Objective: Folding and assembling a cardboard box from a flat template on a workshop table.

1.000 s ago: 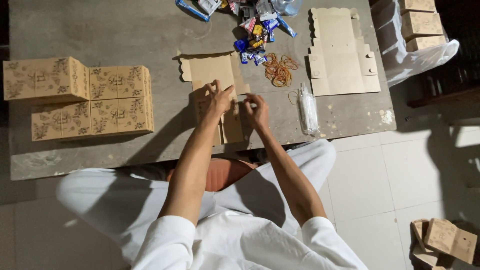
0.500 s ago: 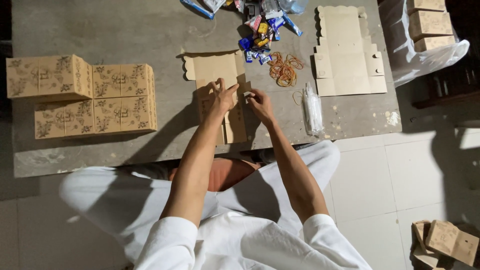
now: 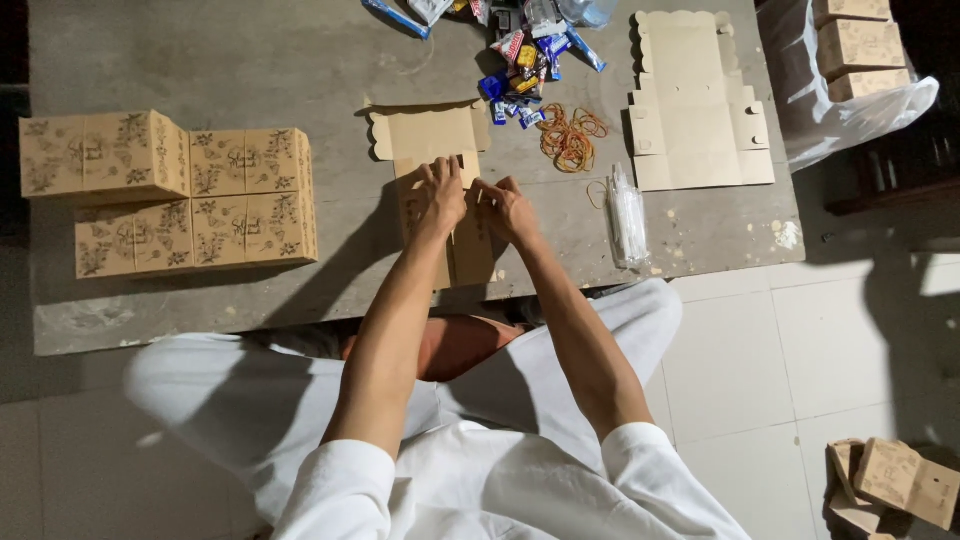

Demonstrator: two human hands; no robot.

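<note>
A partly folded brown cardboard box (image 3: 432,135) lies on the low grey table (image 3: 300,70) in front of me, its scalloped flap pointing away. My left hand (image 3: 440,192) presses on the box's folded body, fingers spread over the panel. My right hand (image 3: 506,207) pinches a side panel of the same box just to the right. Both forearms reach forward from white sleeves.
Several finished printed boxes (image 3: 170,190) are stacked at the left. A stack of flat box blanks (image 3: 695,100) lies at the right, with rubber bands (image 3: 570,135), wrapped sweets (image 3: 520,60) and a clear plastic packet (image 3: 628,220) nearby. More boxes (image 3: 855,45) sit in a bag at the far right, others (image 3: 895,480) on the tiled floor.
The hands have stayed on the box and shifted slightly along its panels; the view has moved a little.
</note>
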